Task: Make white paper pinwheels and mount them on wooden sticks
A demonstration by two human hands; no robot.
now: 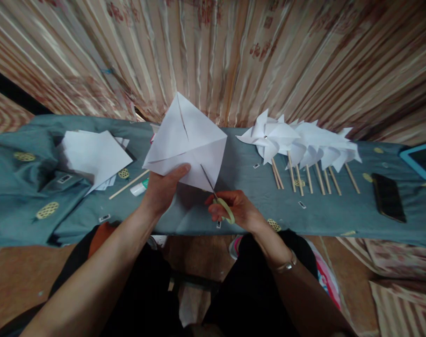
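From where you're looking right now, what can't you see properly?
All in the head view:
- Reddish thing: mostly hidden behind the white paper.
- Green-and-white tube: one end is behind the left hand.
- Scissors: the right hand covers part of the handles.
- Blue-edged gadget: cut off by the right edge.
- Pinwheels: they overlap, so I can't count them.
- Little tags: print too small to read.
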